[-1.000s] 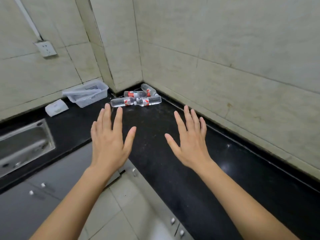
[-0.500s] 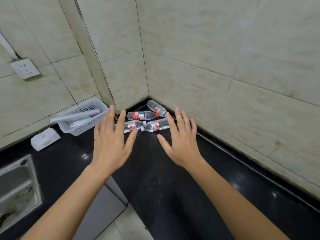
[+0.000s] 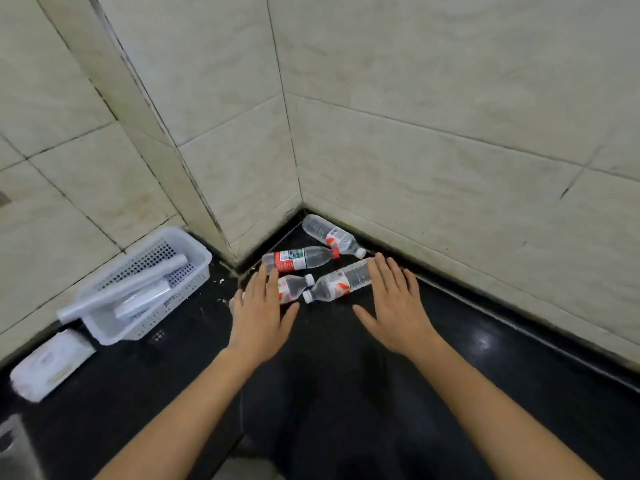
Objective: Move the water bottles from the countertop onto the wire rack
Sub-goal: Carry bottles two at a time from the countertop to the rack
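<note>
Black bench (image 3: 346, 393) across the lower frame. White basket (image 3: 156, 317) at left. Left grip (image 3: 258, 320) flat over one bottle, right grip (image 3: 398, 313) flat at another's base, fingers straight, holding nothing. Four bottles (image 3: 301, 258) lying at centre, in the bench corner.

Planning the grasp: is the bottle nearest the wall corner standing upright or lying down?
Lying down. The corner bottle rests on its side on the black countertop, white cap pointing right.
</note>
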`<control>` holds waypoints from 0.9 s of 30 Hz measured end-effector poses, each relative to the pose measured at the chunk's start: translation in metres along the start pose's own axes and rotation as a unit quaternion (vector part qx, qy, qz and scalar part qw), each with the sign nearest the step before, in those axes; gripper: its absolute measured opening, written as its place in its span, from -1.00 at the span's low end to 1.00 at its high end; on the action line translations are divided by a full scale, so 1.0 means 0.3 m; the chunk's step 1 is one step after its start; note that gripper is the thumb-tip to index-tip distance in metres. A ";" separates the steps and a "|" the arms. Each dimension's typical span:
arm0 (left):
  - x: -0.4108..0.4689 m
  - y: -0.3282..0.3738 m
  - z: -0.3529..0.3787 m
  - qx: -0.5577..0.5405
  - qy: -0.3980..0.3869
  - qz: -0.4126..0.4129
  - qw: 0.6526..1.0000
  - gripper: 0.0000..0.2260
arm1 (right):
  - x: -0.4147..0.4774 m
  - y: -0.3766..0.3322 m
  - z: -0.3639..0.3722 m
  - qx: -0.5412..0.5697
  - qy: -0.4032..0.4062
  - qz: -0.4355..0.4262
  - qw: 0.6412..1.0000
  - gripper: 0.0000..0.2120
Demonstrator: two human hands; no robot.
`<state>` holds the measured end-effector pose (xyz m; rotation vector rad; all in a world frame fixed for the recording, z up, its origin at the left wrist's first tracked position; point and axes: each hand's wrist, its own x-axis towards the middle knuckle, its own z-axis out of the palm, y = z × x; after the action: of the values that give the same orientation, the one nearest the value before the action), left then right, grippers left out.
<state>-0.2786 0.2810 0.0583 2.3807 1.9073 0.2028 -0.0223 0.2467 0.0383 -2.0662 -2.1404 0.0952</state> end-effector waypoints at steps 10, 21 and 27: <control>0.410 -0.301 0.367 -0.034 -0.164 0.028 0.985 -0.09 | 0.319 -0.128 0.280 0.010 -0.163 0.093 0.982 0.00; 0.523 -0.334 0.535 0.021 -0.210 0.098 0.972 -0.19 | 0.509 -0.130 0.450 -0.175 -0.259 0.034 0.949 -0.11; 0.527 -0.315 0.511 0.036 -0.232 0.096 0.967 -0.16 | 0.515 -0.099 0.393 -0.155 -0.257 0.020 0.954 -0.23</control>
<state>-0.3121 0.4586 -0.0992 2.3807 1.4954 -0.3866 -0.0751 0.4077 -0.0615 -2.4797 -2.5446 0.3631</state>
